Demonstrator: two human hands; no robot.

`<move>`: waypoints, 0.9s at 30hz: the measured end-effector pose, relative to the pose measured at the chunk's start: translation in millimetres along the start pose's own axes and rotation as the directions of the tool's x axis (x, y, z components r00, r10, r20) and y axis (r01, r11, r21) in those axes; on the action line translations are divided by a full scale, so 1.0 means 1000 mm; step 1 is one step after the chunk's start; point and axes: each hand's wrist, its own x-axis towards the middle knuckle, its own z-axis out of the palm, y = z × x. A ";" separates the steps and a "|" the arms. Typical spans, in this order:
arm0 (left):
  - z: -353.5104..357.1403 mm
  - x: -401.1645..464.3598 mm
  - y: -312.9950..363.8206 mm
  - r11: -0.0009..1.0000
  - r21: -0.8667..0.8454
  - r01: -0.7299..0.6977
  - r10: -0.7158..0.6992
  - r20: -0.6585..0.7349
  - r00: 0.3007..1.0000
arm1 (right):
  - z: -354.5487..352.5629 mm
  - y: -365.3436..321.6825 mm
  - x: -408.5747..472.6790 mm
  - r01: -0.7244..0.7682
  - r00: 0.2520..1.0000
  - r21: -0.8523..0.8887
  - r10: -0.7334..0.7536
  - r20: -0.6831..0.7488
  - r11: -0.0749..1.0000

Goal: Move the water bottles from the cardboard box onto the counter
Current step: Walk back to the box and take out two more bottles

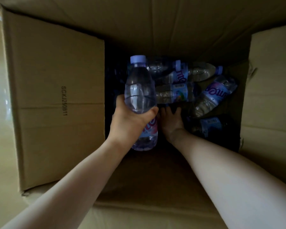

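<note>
Fingers (120, 103) of the left hand (130, 119) wrap one water bottle (139, 96), cap up, above the cardboard box (56, 96). Lift it straight out. Right hand (171, 119) reaches down with spread fingers toward bottles lying inside (213, 96); grab one round its middle.

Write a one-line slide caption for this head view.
Left hand grips a clear purple-capped water bottle over the open cardboard box; right hand reaches inside.
</note>
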 end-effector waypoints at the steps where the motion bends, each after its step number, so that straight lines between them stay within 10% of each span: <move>1: -0.002 -0.002 0.000 1.000 0.000 0.009 -0.009 0.005 1.000 | -0.003 0.000 -0.001 -0.009 1.000 0.008 0.009 0.020 1.000; 18: 0.007 0.003 -0.010 0.999 0.010 0.036 -0.036 0.026 0.999 | -0.018 0.014 -0.001 0.098 0.994 -0.173 -0.089 0.058 0.980; 27: -0.009 -0.045 0.024 0.998 -0.047 0.046 -0.044 0.042 0.998 | -0.058 0.050 -0.086 -0.107 0.957 0.413 -0.019 0.291 0.904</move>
